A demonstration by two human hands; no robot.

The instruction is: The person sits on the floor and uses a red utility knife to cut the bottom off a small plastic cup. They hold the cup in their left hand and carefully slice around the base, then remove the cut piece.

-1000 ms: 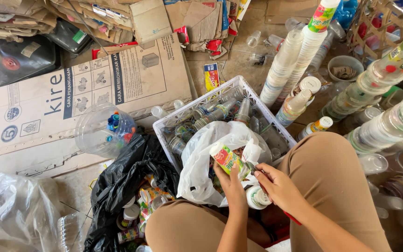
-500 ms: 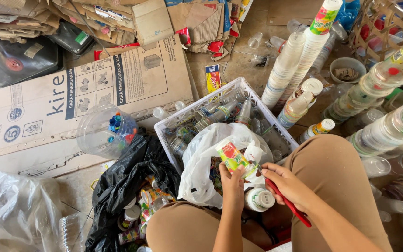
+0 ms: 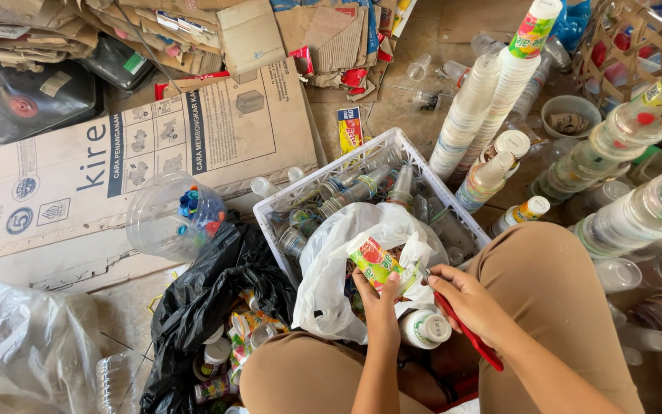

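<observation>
**Printed cup held over a white bag**

A small plastic cup [image 3: 375,261] with a green, red and yellow printed wrap sits tilted in the left hand [image 3: 379,300], whose fingers are closed around its lower end. The right hand [image 3: 465,300] is just beside it, fingers pinched at the cup's rim edge, with a red-handled tool [image 3: 469,335] gripped along the palm. Both hands hang above the person's lap, over the mouth of a white plastic bag [image 3: 331,280]. A white-capped bottle [image 3: 425,328] lies just below the hands. Behind the bag stands a white plastic crate [image 3: 404,146] filled with clear bottles. To the left, a black bag [image 3: 208,299] spills more printed cups. Tall stacks of clear cups [image 3: 473,115] stand on the floor at the right, and a flattened cardboard box [image 3: 139,153] lies at the left.
</observation>
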